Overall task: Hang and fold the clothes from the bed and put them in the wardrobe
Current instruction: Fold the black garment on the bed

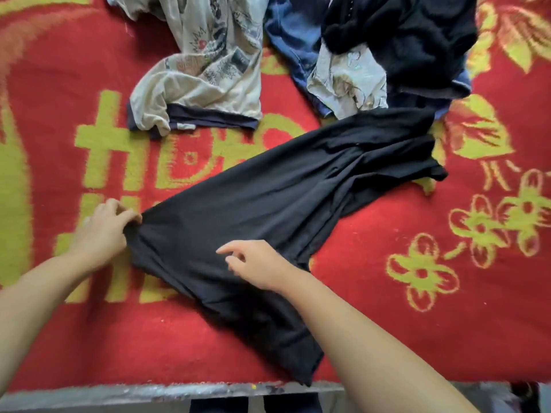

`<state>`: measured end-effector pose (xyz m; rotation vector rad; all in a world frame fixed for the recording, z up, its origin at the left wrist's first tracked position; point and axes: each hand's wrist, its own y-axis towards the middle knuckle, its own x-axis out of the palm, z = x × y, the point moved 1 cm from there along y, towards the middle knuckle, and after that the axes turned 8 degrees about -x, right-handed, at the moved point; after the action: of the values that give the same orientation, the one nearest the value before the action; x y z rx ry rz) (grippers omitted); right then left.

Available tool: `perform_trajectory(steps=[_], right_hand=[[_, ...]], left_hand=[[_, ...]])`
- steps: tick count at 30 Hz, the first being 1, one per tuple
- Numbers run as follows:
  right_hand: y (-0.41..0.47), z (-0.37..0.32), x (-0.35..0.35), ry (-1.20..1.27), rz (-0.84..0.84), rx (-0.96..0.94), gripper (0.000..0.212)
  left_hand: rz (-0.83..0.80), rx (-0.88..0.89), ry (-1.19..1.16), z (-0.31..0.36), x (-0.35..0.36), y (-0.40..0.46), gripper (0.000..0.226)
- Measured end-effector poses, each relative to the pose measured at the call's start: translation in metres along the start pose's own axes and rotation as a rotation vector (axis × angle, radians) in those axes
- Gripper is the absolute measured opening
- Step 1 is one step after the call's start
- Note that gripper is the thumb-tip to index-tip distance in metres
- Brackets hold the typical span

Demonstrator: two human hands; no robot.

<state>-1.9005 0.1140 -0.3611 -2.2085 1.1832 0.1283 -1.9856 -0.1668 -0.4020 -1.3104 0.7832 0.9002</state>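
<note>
A black garment (268, 210) lay spread diagonally across the middle of the frame on a red blanket (387, 323) with yellow-green flowers and characters; which kind of garment it was could not be told, since its folds merged into one dark mass and its upper right end ran under the pile of clothes. Its lower end reached the near edge of the bed, at the bottom centre, where it overhung a grey bed rail (149, 394).

The left hand (104, 231), in the left middle of the frame, pinched the garment's left corner between thumb and curled fingers. The right hand (253, 263), lower centre, hovered over or lightly touched the cloth with its fingers loosely spread and grasping nothing; whether the fingertips met the fabric was unclear. Both forearms were cut off by the bottom edge.

At the top centre lay a crumpled cream printed T-shirt (202, 70) with a dark hem, its upper part cut off by the frame. To its right a heap held a blue denim piece (289, 40), a pale printed cloth (348, 81) and a black fuzzy garment (417, 34), each partly hidden by the others and cropped at the top.
</note>
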Motion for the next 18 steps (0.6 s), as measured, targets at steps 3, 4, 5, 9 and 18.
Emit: perform_trajectory(steps=[3,4,5,9,18], right_hand=[[-0.034,0.048,-0.090,0.167,0.434,0.215,0.033],[-0.048,0.069,-0.119,0.201,0.557,0.300,0.033],[-0.062,0.091,-0.148,0.226,0.663,0.381,0.033],[-0.108,0.169,-0.241,0.423,1.004,0.554,0.031],[-0.097,0.222,-0.337,-0.424,0.652,0.506,0.045]], left_hand=[[0.113,0.077,0.036,0.052,-0.021,-0.002,0.046],[0.156,0.133,-0.001,0.082,-0.027,-0.007,0.045],[0.181,0.219,-0.049,0.117,-0.030,-0.013,0.043],[-0.021,0.515,-0.158,0.276,-0.003,-0.046,0.034],[0.068,-0.017,-0.254,0.407,0.051,-0.022,0.049]])
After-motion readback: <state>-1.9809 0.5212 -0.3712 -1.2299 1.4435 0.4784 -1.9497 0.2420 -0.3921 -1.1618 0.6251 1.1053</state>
